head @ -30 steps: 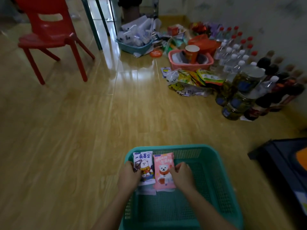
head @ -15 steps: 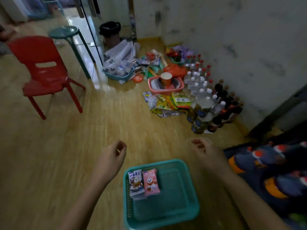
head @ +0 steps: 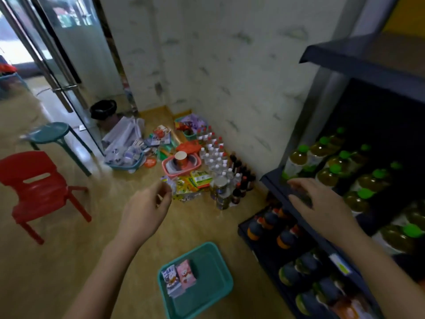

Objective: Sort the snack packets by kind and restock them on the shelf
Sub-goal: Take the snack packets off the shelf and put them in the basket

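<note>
I see left hand (head: 147, 210) loosely curled, probably empty (blurred) | snack packets (head: 178, 276) side by side in teal basket (head: 220, 268), low between both hands, long axes pointing away from me, left hand nearer I judge | right hand (head: 322, 208) spread flat, empty, at shelf (head: 276, 187) edge

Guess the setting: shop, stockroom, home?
Likely a small shop: a shelf stocked with rows of green-capped bottles, clear bottles massed on the floor by the wall, snack packets in a basket.
</note>
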`<state>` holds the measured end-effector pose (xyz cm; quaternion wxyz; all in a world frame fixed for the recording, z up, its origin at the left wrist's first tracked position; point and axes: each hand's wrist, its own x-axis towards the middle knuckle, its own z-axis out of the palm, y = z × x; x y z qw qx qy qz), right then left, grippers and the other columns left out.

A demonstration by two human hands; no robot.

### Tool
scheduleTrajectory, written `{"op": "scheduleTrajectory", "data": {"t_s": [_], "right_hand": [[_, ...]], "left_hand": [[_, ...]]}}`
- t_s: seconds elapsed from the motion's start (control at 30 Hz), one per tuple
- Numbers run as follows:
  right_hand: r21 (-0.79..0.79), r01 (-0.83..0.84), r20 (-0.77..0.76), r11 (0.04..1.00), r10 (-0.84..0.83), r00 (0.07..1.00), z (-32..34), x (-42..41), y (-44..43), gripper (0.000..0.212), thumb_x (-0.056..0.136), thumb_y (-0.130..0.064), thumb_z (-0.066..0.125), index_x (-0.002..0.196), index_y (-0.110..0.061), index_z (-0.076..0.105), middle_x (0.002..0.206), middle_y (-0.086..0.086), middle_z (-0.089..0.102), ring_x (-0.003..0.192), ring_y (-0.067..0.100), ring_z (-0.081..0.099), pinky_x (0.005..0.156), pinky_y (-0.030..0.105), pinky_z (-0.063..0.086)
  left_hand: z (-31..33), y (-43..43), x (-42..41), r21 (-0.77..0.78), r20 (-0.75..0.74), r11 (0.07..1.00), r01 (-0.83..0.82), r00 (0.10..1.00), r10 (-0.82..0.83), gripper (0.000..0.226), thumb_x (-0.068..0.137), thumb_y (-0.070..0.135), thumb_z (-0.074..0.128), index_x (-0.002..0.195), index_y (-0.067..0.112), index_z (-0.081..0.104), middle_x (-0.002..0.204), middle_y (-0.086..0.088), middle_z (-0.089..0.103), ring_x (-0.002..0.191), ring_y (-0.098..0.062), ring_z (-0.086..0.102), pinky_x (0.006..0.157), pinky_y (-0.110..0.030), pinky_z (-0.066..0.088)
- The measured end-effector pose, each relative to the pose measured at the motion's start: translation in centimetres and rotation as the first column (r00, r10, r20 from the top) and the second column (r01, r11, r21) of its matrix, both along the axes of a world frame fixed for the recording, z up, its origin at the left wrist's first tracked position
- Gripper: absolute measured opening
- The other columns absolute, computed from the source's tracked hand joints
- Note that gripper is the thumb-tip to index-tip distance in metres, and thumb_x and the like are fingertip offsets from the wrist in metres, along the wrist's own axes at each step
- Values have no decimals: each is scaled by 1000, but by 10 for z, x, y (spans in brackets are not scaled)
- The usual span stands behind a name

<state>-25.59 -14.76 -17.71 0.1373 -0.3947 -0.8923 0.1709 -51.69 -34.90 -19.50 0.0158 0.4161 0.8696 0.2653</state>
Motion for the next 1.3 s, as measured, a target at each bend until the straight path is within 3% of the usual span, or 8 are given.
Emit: {"op": "scheduleTrajectory", "data": {"t_s": [0.2,0.43,0.63,0.83,1.0,1.3], "right_hand": [[83,264,-28,961,-263,965,69,118,-51,33,93,-35,49,125,-26,51,121,-7,55,111,18,54,84,35,48],[173,603,-112,778,-593,797,111,266,-137,30,91,-32,53,120,-26,56,119,-7,58,109,16,55,84,32,45],[184,793,-251,581,-753,609,140,374,-202,25,88,-26,58,112,-23,61,108,-7,63,101,12,59,89,33,47],[204,886,-301,417,-834,462,146,481,-244,23,86,-24,61,108,-23,63,102,-9,63,96,11,60,83,32,47],[209,897,-286,389,-853,437,148,571,-248,19,85,-26,62,104,-26,63,100,-11,64,96,11,62,86,38,50],[180,878,-239,443,-846,476,171,680,-187,21,87,-27,58,108,-23,63,105,-6,65,101,14,61,91,37,47]], "left_hand": [[67,27,60,93,-106,945,313,947,-303,6,89,27,54,87,22,58,78,3,63,70,-20,60,64,-39,52],[103,67,181,137,-192,718,682,730,-656,10,89,35,53,81,30,54,72,5,63,68,-21,62,61,-37,52],[138,97,315,238,-176,483,843,526,-832,19,83,40,53,85,23,62,71,9,61,66,-19,59,64,-35,50],[157,103,456,264,-197,311,913,367,-909,6,87,27,59,87,23,63,77,8,64,69,-14,58,65,-30,45],[159,109,557,309,-172,288,906,351,-920,7,87,31,58,86,25,62,77,10,64,75,-15,61,69,-34,50],[176,142,688,310,-149,320,895,378,-914,12,88,32,56,88,22,62,80,8,62,82,-20,59,66,-29,39]]}}
